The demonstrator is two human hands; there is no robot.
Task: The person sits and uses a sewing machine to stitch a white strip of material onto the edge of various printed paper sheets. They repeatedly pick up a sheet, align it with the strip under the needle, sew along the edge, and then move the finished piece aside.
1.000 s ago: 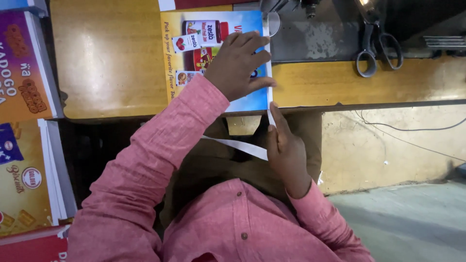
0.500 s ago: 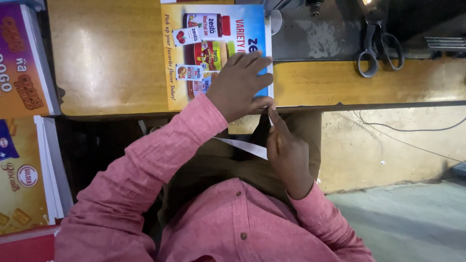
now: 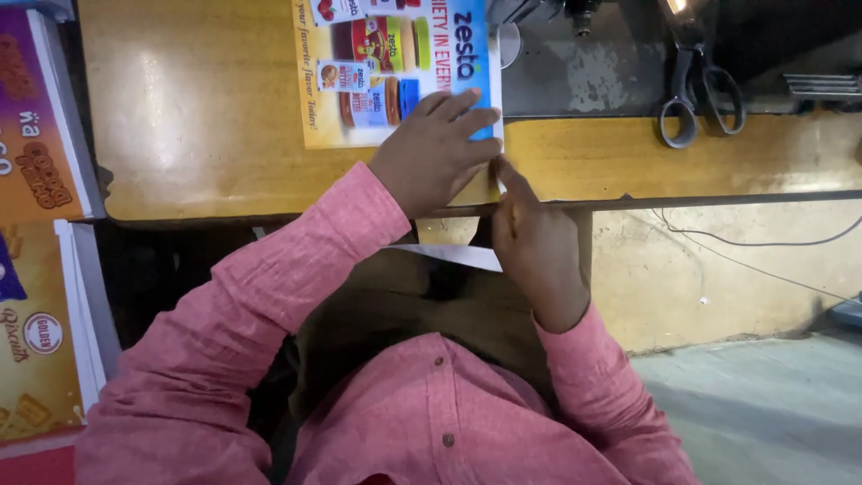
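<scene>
The widest free room is the bare yellow table [image 3: 189, 117] at upper left of the frame, open from the poster [image 3: 395, 72] out to the table's left edge. Further left, stacked printed sheets [image 3: 36, 180] line the frame edge and close that side. At centre, the left hand [image 3: 435, 153] lies on the poster's lower right corner, and the right hand [image 3: 534, 238] meets it at the table edge, so nothing passes between them. Right of the poster, the yellow strip along the near edge is open; behind it, scissors [image 3: 696, 94] lie at upper right on the dark metal surface [image 3: 584, 67].
</scene>
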